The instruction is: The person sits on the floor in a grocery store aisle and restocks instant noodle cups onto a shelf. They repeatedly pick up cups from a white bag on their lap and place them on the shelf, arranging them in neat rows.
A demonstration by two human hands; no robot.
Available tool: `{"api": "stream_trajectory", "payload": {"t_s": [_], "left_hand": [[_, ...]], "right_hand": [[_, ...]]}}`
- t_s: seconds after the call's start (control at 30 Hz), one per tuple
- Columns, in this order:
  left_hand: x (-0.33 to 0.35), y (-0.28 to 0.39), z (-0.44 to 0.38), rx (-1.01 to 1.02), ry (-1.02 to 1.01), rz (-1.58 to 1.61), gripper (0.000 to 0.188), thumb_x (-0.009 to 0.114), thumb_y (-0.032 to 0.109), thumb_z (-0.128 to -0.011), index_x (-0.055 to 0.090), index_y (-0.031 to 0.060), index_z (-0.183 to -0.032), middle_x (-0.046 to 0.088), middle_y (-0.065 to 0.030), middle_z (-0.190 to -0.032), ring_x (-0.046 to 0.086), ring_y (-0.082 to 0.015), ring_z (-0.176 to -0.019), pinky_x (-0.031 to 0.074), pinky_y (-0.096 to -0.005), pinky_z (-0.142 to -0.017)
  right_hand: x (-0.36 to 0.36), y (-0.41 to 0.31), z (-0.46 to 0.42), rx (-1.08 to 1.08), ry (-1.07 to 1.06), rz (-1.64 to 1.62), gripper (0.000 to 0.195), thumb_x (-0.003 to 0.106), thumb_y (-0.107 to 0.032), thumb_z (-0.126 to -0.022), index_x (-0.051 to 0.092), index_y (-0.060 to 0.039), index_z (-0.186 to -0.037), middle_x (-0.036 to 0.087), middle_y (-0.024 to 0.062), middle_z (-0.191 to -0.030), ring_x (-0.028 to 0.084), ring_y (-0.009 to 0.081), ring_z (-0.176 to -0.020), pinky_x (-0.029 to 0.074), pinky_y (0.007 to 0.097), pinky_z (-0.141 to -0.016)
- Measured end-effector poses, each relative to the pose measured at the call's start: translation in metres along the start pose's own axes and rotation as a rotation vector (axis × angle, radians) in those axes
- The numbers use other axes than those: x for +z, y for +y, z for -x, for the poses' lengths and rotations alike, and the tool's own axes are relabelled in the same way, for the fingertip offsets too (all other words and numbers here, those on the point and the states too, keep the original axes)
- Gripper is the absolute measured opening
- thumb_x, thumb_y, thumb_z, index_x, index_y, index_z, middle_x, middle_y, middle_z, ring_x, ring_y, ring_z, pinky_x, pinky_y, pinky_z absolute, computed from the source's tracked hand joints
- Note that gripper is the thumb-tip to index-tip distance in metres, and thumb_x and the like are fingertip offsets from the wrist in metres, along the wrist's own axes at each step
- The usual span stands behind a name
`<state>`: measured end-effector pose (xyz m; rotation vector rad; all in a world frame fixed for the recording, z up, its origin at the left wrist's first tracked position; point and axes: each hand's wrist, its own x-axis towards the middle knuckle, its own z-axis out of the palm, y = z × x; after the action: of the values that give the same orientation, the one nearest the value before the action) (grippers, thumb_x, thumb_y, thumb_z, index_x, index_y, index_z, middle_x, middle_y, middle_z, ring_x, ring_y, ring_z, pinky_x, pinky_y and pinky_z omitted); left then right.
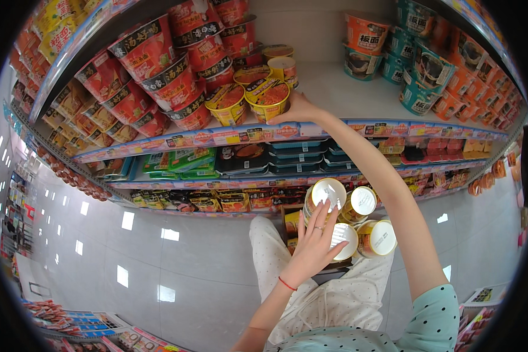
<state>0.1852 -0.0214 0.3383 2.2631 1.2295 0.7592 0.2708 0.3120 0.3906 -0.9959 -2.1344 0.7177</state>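
On the upper shelf (319, 119), my right hand (300, 109) grips a yellow instant-noodle cup (267, 100) at its right side, thumb in front and the other fingers partly hidden behind. A matching yellow cup (225, 104) stands close on its left, and more yellow cups (283, 68) are behind. Below, my left hand (315, 246) lies with spread fingers over upturned noodle cups, touching a white cup base (346, 242) and reaching a larger cup (330, 193). Two other upturned cups (363, 201) (383, 237) sit to its right. They rest above a box (293, 222) between my knees, mostly hidden.
Red noodle bowls (156, 88) are stacked left of the yellow cups. Teal and orange bowls (363, 59) fill the shelf's right end. Lower shelves hold black trays (242, 157), green packs (193, 159) and noodle bags (233, 200). Grey floor tiles (136, 251) lie to the left.
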Motion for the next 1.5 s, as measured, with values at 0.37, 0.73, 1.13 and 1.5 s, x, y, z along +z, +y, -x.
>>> {"api": "stream_trajectory", "payload": {"t_s": [0.37, 0.73, 1.13, 1.5], "left_hand": [[0.0, -0.001, 0.001, 0.002, -0.006, -0.018, 0.077, 0.061, 0.041, -0.096, 0.028, 0.0015, -0.154, 0.021, -0.019, -0.162, 0.017, -0.0345, -0.151, 0.009, -0.0602, -0.119], [0.003, 0.002, -0.002, 0.022, -0.005, -0.021, 0.077, 0.062, 0.04, -0.096, 0.029, 0.0014, -0.154, 0.02, -0.0199, -0.162, 0.019, -0.036, -0.15, 0.009, -0.0604, -0.119], [0.002, 0.003, -0.001, 0.018, 0.001, -0.02, 0.077, 0.063, 0.039, -0.095, 0.029, 0.0019, -0.154, 0.02, -0.0194, -0.162, 0.019, -0.0358, -0.15, 0.009, -0.0609, -0.119], [0.004, 0.001, 0.001, 0.024, 0.019, -0.038, 0.077, 0.063, 0.039, -0.095, 0.029, 0.0028, -0.154, 0.02, -0.0185, -0.162, 0.019, -0.0352, -0.15, 0.01, -0.0615, -0.118]], "right_hand": [[0.001, 0.005, 0.005, -0.061, 0.128, 0.21, 0.102, 0.084, -0.068, -0.053, 0.058, -0.0091, -0.132, 0.066, 0.0134, -0.125, 0.062, 0.0345, -0.116, 0.046, 0.0506, -0.099], [-0.007, -0.001, 0.011, 0.053, 0.069, 0.25, 0.11, 0.076, -0.078, -0.056, 0.052, -0.011, -0.14, 0.056, 0.0187, -0.138, 0.05, 0.0376, -0.13, 0.036, 0.0546, -0.108], [0.011, -0.012, 0.013, 0.08, 0.202, 0.499, 0.097, 0.079, -0.07, -0.062, 0.057, -0.0057, -0.132, 0.063, 0.0177, -0.126, 0.06, 0.0343, -0.119, 0.042, 0.0495, -0.103], [0.001, -0.028, 0.022, 0.183, 0.124, 0.399, 0.107, 0.078, -0.074, -0.059, 0.054, -0.001, -0.134, 0.06, 0.0188, -0.129, 0.055, 0.0341, -0.123, 0.038, 0.0518, -0.106]]}}
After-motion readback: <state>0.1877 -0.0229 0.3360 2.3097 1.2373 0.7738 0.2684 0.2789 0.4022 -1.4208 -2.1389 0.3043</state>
